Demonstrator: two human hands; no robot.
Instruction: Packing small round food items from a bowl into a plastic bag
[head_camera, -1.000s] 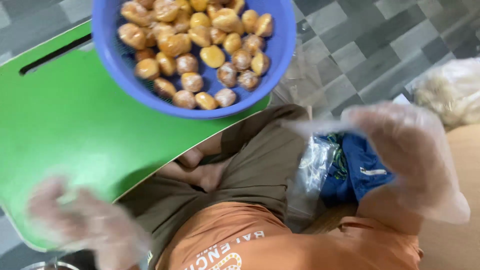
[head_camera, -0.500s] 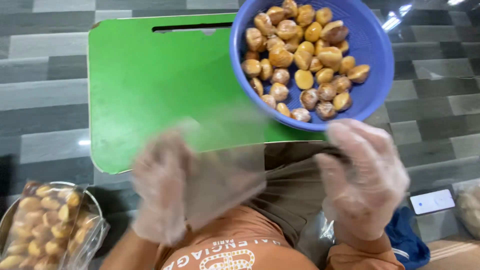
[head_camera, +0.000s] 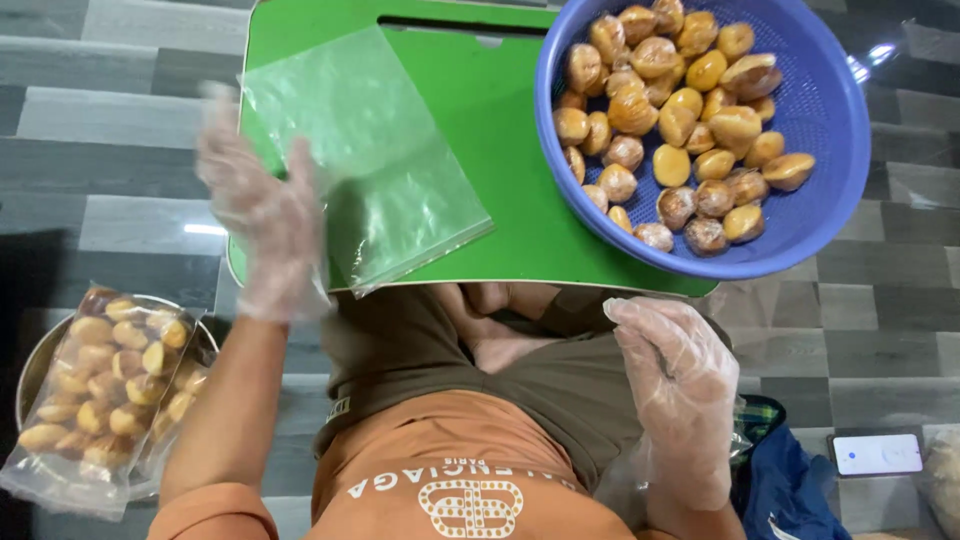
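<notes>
Bag (head_camera: 375, 160): clear, flat and empty, lying on the green board's left half, one corner reaching the board's near edge.
Filled bag (head_camera: 95, 395): far left of the board, low down, packed with yellow-brown nuts; it lies across a metal bowl (head_camera: 30, 375) on the floor.
Left hand (head_camera: 262, 215): in a thin clear glove, blurred, fingers spread apart, at the board's left edge with its fingers over the bag's left side; whether it touches the bag I cannot tell. It grips nothing.
Board (head_camera: 500, 150): green, with a slot handle at its far edge, resting over the person's lap.
Basket (head_camera: 830, 130): blue, round, perforated, on the board's right end and overhanging it; holds peeled nuts (head_camera: 680, 120), yellow and brown.
Right hand (head_camera: 680, 385): gloved too, below the board's near edge under the basket, fingers loosely curled, holding nothing.
Phone (head_camera: 878, 453): on the floor, right of the right hand.
</notes>
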